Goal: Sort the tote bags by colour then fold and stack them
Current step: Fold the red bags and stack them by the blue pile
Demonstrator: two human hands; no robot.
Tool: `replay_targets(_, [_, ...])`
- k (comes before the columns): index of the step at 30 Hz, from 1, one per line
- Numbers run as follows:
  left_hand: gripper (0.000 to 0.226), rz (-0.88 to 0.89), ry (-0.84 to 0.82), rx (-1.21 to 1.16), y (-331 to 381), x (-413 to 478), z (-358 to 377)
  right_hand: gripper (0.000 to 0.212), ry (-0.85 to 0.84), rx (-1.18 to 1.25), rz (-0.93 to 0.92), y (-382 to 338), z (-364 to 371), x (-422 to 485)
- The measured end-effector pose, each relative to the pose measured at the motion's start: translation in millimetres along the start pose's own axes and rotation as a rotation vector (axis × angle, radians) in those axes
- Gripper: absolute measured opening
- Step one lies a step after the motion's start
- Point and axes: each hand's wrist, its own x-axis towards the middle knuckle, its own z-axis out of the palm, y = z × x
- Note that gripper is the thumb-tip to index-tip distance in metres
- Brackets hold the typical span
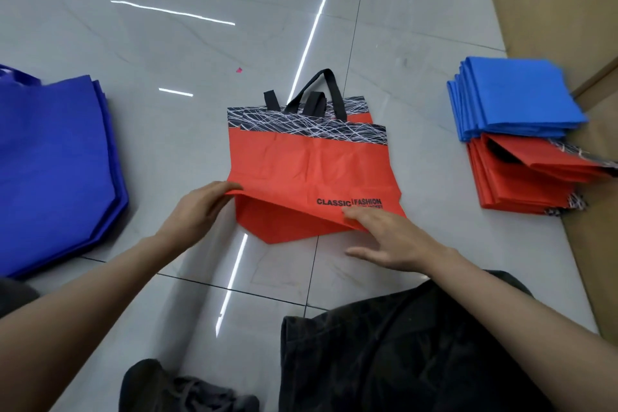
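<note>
A red-orange fabric tote bag (pixel 301 164) with a black-and-white scribble band and black strap handles lies flat on the glossy grey tiled floor (pixel 167 43), at the centre of the view, directly ahead of the person's knees. Its bottom panel stands up as a flap along the near edge. The left hand (pixel 200 207) pinches the near-left corner of that flap, fingers curled over the fabric. The right hand (pixel 384 237) lies with straight fingers on the near-right edge beside the printed lettering, thumb spread clear, gripping nothing. A pile of unfolded dark blue tote bags (pixel 60 160) lies well to the left. To the right, a stack of folded light blue bags (pixel 515 100) touches a stack of folded red-orange bags (pixel 521 177), both beside a tan board (pixel 568 10).
</note>
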Motion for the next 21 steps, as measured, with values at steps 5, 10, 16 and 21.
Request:
replay_targets(5, [0.025,-0.175,0.075,-0.062,-8,8,-11,0.032,0.282,0.515,0.397,26,-12,-7])
replay_targets(10, [0.008,-0.343,0.183,-0.358,9,18,-12,0.011,0.455,0.891,0.593,32,-2,5])
replay_targets(16, [0.020,-0.437,0.171,-0.499,9,19,9,0.024,0.622,0.834,0.808,49,7,29])
replay_targets(21, [0.027,-0.504,0.239,-0.293,-1,43,20,0.042,0.669,0.503,1.013,53,13,57])
